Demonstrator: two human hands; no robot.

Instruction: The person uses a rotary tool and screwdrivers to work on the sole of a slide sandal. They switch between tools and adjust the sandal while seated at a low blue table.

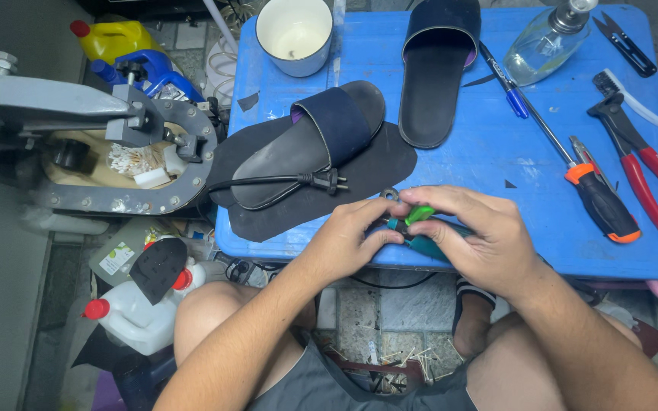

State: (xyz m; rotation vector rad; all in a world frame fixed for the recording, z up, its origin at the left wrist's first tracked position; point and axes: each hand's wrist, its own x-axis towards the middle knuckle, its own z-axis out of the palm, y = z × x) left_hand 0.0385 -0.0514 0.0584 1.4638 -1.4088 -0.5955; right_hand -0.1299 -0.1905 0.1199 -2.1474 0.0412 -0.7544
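Note:
My left hand (348,236) and my right hand (477,232) meet at the near edge of the blue table (496,144). Between them they hold a small green part (419,214) and a teal-handled tool (428,243), with a small metal ring (390,195) just above the fingers. Right beyond my hands lies a dark blue slide sandal (310,144) on a black rubber sheet (375,171). A black power plug (327,181) on its cord rests across the sandal. A second dark sandal (436,68) lies farther back.
An orange-and-black screwdriver (599,198), red pliers (645,171), a blue pen (506,80), a glass pump bottle (542,46), black snips (624,42) and a white cup (295,34) sit on the table. A grey metal press (78,144) stands left. White bottles (135,316) stand on the floor.

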